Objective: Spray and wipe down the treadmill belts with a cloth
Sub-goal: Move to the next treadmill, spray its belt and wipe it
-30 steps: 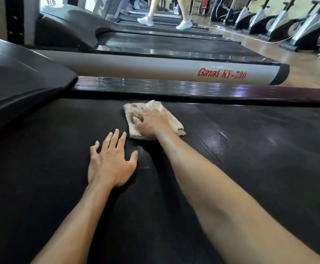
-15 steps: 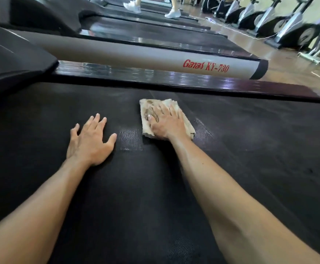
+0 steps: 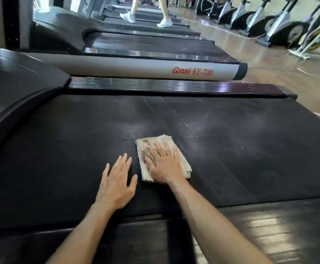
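The black treadmill belt (image 3: 231,149) fills the middle of the head view. A folded beige cloth (image 3: 146,144), stained brown, lies flat on it. My right hand (image 3: 164,164) presses down on the cloth with straight, spread fingers. Just left of the cloth, my left hand (image 3: 115,182) rests flat on the bare belt, fingers straight and holding nothing. No spray bottle is in view.
A glossy side rail (image 3: 174,87) borders the belt's far edge and the dark motor hood (image 3: 18,82) rises at left. Beyond stands a grey treadmill (image 3: 136,68) marked in red letters. A person's legs (image 3: 163,14) move on a farther treadmill. Exercise bikes (image 3: 281,25) line the right.
My right hand has slid the cloth back toward me along the belt. My left hand has shifted back with it, and the near side rail now shows at the bottom.
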Tool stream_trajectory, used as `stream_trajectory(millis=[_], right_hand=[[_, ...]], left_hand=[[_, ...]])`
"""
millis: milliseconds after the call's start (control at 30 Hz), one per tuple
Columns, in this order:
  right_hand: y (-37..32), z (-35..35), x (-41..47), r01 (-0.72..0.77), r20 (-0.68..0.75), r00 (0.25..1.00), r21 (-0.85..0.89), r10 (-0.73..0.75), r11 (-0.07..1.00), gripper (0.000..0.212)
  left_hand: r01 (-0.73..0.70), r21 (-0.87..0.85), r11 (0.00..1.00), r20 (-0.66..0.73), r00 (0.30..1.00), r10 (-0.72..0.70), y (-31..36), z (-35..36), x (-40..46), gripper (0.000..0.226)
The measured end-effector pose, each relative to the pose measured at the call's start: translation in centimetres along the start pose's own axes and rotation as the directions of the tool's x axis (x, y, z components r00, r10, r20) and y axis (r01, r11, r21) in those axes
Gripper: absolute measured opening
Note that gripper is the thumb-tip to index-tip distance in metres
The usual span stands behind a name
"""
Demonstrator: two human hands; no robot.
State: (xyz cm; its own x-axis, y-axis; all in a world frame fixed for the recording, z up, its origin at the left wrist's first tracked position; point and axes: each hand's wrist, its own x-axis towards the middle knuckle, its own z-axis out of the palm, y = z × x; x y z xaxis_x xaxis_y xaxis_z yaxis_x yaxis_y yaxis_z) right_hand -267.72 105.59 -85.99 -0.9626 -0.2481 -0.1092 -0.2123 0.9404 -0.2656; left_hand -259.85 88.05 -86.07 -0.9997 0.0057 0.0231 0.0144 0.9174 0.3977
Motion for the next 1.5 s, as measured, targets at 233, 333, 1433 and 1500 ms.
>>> stream_trajectory(millis=[233, 333, 1433, 1500], right_hand=[[0.6, 1.0, -8.0, -0.018, 0.031, 0.999, -0.001, 0.018, 1.000, 0.072], [0.9, 1.0, -9.3, -0.030, 0.002, 1.000, 0.017, 0.030, 0.999, 0.074], [12.4, -1.5, -8.5, -0.272, -0.188, 0.945, 0.013, 0.269, 0.962, 0.062], [11.9, -1.3, -7.8, -0.299, -0.175, 0.940, -0.004, 0.294, 0.954, 0.062]], left_hand=[[0.076, -0.033, 0.997, 0.004, 0.997, -0.076, 1.6, -0.3, -6.4, 0.068], [0.060, -0.026, 0.998, -0.015, 0.998, -0.060, 1.8, -1.0, -6.8, 0.067], [0.009, 0.125, 0.992, -0.042, 0.999, -0.004, 4.7, 4.8, 0.6, 0.069], [0.012, 0.164, 0.986, -0.040, 0.999, -0.005, 4.7, 5.1, 0.8, 0.069]])
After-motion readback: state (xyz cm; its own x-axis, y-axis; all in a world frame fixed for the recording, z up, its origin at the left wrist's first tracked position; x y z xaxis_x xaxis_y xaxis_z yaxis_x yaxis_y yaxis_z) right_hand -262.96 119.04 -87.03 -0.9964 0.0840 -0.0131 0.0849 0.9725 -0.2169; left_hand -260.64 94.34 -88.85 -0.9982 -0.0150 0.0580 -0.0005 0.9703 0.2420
